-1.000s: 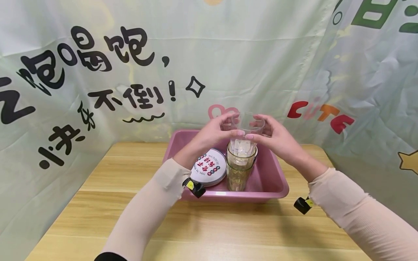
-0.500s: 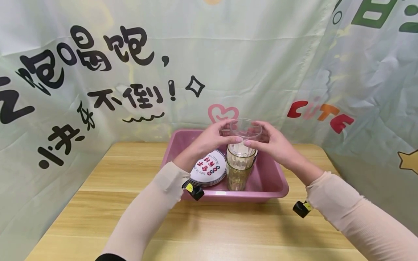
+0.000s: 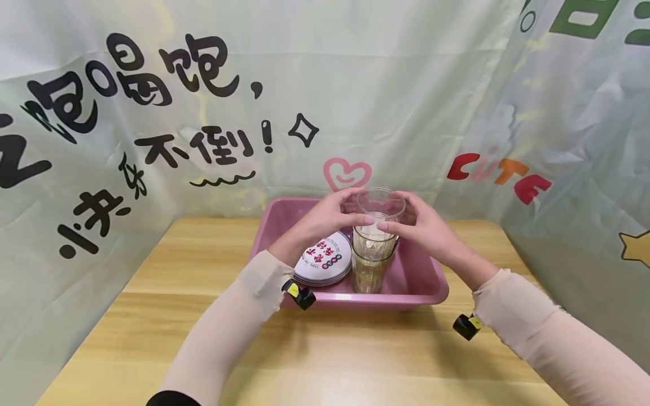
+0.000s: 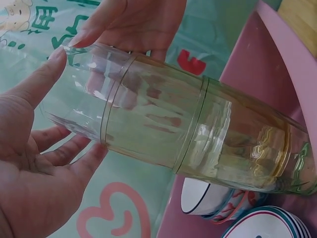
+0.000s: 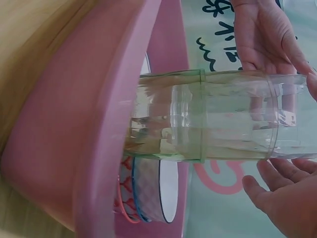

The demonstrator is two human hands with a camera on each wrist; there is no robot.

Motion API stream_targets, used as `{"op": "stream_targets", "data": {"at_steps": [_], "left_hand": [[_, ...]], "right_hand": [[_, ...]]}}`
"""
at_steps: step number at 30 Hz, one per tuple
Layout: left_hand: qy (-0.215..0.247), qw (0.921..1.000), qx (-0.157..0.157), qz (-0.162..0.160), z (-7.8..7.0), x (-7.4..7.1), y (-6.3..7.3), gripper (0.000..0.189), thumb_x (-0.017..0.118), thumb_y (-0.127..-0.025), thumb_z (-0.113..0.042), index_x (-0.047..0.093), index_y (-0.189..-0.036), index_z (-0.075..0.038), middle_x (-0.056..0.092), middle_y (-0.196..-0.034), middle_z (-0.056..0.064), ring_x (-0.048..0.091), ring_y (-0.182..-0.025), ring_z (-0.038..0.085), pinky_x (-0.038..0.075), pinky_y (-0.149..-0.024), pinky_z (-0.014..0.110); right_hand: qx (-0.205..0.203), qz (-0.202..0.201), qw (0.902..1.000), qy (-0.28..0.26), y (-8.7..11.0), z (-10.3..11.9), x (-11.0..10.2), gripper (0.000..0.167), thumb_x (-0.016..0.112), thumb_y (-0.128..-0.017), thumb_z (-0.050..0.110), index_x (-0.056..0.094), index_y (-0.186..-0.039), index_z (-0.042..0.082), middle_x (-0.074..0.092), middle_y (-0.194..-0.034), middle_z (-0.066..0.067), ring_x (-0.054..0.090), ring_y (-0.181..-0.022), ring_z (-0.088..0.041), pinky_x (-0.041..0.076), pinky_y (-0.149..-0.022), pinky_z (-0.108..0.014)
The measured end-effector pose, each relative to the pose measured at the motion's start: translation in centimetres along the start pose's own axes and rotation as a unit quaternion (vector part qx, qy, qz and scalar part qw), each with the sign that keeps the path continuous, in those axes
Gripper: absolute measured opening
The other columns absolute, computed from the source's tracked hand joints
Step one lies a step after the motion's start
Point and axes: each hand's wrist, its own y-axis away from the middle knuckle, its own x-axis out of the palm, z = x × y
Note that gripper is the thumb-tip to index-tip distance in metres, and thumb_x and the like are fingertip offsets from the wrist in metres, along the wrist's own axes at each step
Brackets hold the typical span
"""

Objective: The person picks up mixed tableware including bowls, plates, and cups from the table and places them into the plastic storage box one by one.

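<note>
A clear drinking glass (image 3: 380, 206) sits at the top of an upright stack of yellow-tinted glasses (image 3: 369, 273), its lower part nested in the upper one. My left hand (image 3: 325, 219) holds its left side near the rim, thumb in front and fingers behind. Opposite it, my right hand (image 3: 427, 226) holds the right side in the same way. The two thumbs almost meet at the front. The stack stands inside a pink plastic basin (image 3: 350, 299). In the right wrist view, the fingers of my right hand (image 5: 292, 193) lie close along the glass.
Left of the glasses, a stack of printed white plates (image 3: 325, 262) lies in the basin. Patterned bowls (image 5: 153, 191) stand behind the glasses, mostly hidden from the head view. The basin rests on a wooden table (image 3: 203, 338), with a printed cloth (image 3: 406, 101) behind.
Both hands have lowered the clear glass into the stack of yellow-tinted glasses; its rim is lower than before. The basin and plates stay in place.
</note>
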Motion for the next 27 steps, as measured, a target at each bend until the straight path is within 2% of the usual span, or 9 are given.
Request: {"op": "stream_targets", "data": {"at_steps": [8, 13, 19, 27], "left_hand": [[-0.007, 0.9999, 0.008, -0.003, 0.5, 0.2, 0.2, 0.071, 0.077, -0.086, -0.024, 0.042, -0.147, -0.011, 0.064, -0.117, 0.007, 0.06, -0.109, 0.019, 0.05, -0.094, 0.031], [-0.008, 1.0, 0.003, -0.003, 0.6, 0.1, 0.3, 0.073, 0.077, -0.086, -0.026, 0.041, -0.148, -0.012, 0.064, -0.118, 0.006, 0.059, -0.111, 0.018, 0.049, -0.094, 0.031], [-0.026, 0.9996, -0.006, -0.012, 0.3, -0.5, 0.9, 0.077, 0.079, -0.084, -0.031, 0.04, -0.149, -0.017, 0.059, -0.128, 0.005, 0.055, -0.119, 0.018, 0.047, -0.099, 0.033], [-0.087, 0.9958, -0.018, -0.024, 1.2, -2.0, 3.1, 0.072, 0.078, -0.084, -0.038, 0.046, -0.146, -0.02, 0.055, -0.137, 0.002, 0.052, -0.125, 0.016, 0.044, -0.103, 0.036]], "right_hand": [[-0.011, -0.002, 0.9998, -0.014, 0.1, -0.6, 0.4, 0.075, 0.074, -0.089, 0.025, 0.031, -0.149, 0.007, 0.053, -0.137, -0.014, 0.057, -0.116, -0.028, 0.05, -0.093, -0.032], [-0.006, 0.002, 1.0, -0.003, 0.1, -0.6, 0.4, 0.077, 0.074, -0.089, 0.028, 0.029, -0.15, 0.009, 0.052, -0.137, -0.013, 0.057, -0.116, -0.028, 0.048, -0.096, -0.039], [-0.011, 0.003, 0.9999, 0.004, 0.6, -0.6, -0.3, 0.078, 0.071, -0.091, 0.028, 0.026, -0.153, 0.01, 0.047, -0.143, -0.016, 0.048, -0.129, -0.031, 0.039, -0.105, -0.049], [-0.008, -0.01, 0.9998, 0.015, 1.6, -1.4, -1.7, 0.072, 0.066, -0.096, 0.026, 0.027, -0.153, 0.01, 0.042, -0.147, -0.018, 0.037, -0.136, -0.034, 0.03, -0.111, -0.052]]}}
